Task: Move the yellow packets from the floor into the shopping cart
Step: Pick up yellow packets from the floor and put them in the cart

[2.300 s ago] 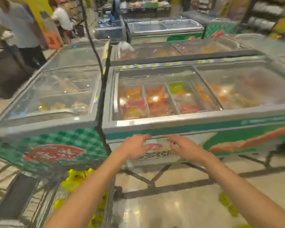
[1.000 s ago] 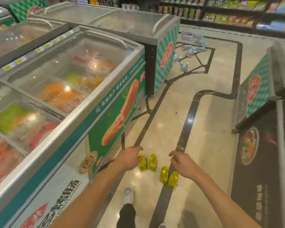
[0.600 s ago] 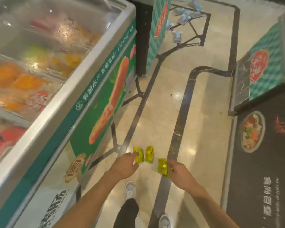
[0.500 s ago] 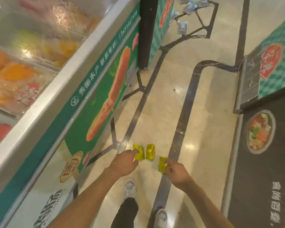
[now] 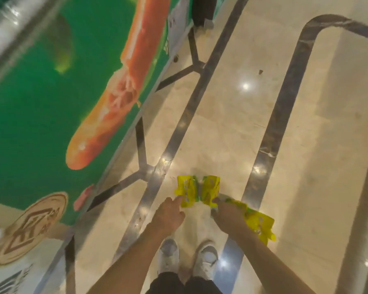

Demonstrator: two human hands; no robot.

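Two yellow packets lie side by side on the shiny floor, the left packet (image 5: 186,190) and the right packet (image 5: 210,188). My left hand (image 5: 170,214) reaches down, and its fingertip touches the near edge of the left packet without holding it. My right hand (image 5: 227,213) grips more yellow packets (image 5: 258,222), which stick out to its right. Its fingertips touch the near edge of the right floor packet. The shopping cart is out of view.
A chest freezer with a green printed side (image 5: 51,124) runs along the left, close to the packets. My two white shoes (image 5: 187,255) stand just behind my hands. Beige floor with dark inlaid stripes (image 5: 285,102) stretches ahead and to the right.
I turned from the freezers and bent down to the floor. My right hand took hold of the right-hand packets, and both hands moved in onto the remaining pair.
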